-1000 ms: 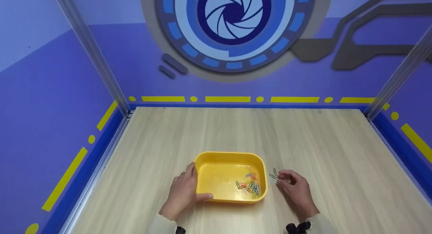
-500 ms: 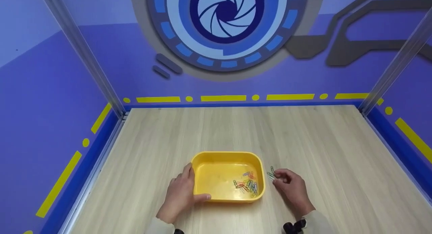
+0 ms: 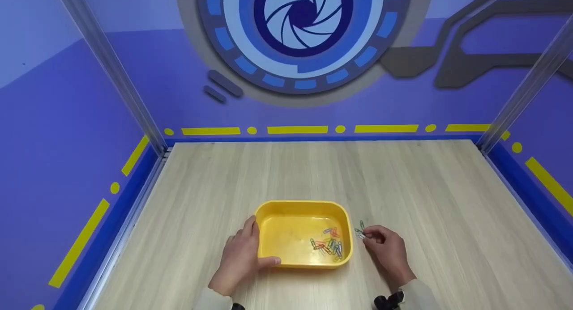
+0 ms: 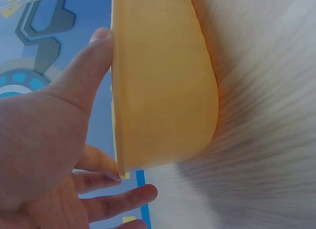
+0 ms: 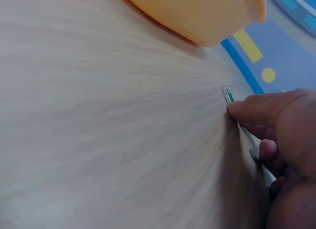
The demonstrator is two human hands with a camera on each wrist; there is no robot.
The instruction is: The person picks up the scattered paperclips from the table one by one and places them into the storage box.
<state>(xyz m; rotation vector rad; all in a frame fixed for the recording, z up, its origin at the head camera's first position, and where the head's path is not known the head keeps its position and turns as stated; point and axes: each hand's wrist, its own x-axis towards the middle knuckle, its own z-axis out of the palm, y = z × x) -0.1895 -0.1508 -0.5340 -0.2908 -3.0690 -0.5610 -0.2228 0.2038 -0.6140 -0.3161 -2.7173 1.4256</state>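
A yellow plastic bin (image 3: 286, 203) stands on the table, and its right half has several coloured paper clips (image 3: 321, 246) lying loose on the floor. My left hand (image 3: 239, 258) holds the bin's left end, thumb over the near rim and fingers along the left side. In the left wrist view the thumb lies along the bin's rim (image 4: 118, 91). Just right of the bin, my right hand (image 3: 388, 248) pinches a pale paper clip (image 5: 228, 95) between thumb and fingertips, low at the table. Green paper clips (image 3: 361, 225) lie right beside those fingertips.
The wood-grain table (image 3: 215, 176) extends behind and to both sides of the bin. Blue-purple panels (image 3: 89, 122) with yellow marks enclose the back and sides, with a metal post (image 3: 112, 73) at the back left corner.
The head view has shifted slightly. The right fingertips have edged a little closer to the bin, and a pale clip shows more clearly at them. The left hand keeps its hold.
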